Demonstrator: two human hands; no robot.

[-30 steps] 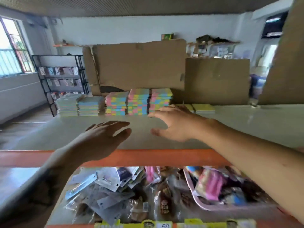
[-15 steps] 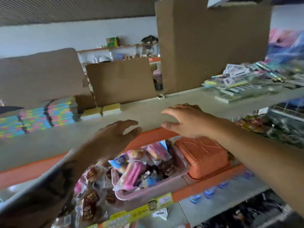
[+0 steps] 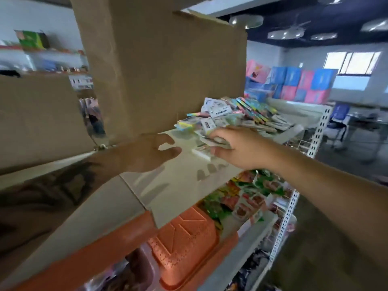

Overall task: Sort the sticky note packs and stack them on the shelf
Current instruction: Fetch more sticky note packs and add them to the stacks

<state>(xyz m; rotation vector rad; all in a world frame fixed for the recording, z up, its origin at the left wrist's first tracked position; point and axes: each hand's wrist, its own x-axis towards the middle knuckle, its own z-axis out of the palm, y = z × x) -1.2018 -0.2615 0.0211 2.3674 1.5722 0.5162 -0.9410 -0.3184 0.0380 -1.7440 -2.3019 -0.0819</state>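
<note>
A loose pile of sticky note packs [image 3: 233, 114], pastel and white-labelled, lies on the pale top shelf [image 3: 172, 185] at the right. My right hand [image 3: 239, 148] reaches into the near edge of the pile, and its fingers and thumb curl round a pack [image 3: 206, 139]. Another white pack [image 3: 201, 153] lies flat on the shelf just under that hand. To the left, my left hand [image 3: 147, 154] hovers over the shelf with its fingers spread, holding nothing.
A tall cardboard divider [image 3: 159, 70] stands behind the hands, with a lower cardboard sheet [image 3: 37, 116] at the left. Below the shelf sit an orange basket [image 3: 189, 234] and snack packets [image 3: 243, 196]. A perforated white upright [image 3: 321, 127] bounds the shelf at the right.
The view has swung right, from the sorted stacks to the loose pile. My right hand moved forward into the pile and closed on a pack; the left hand followed, still open.
</note>
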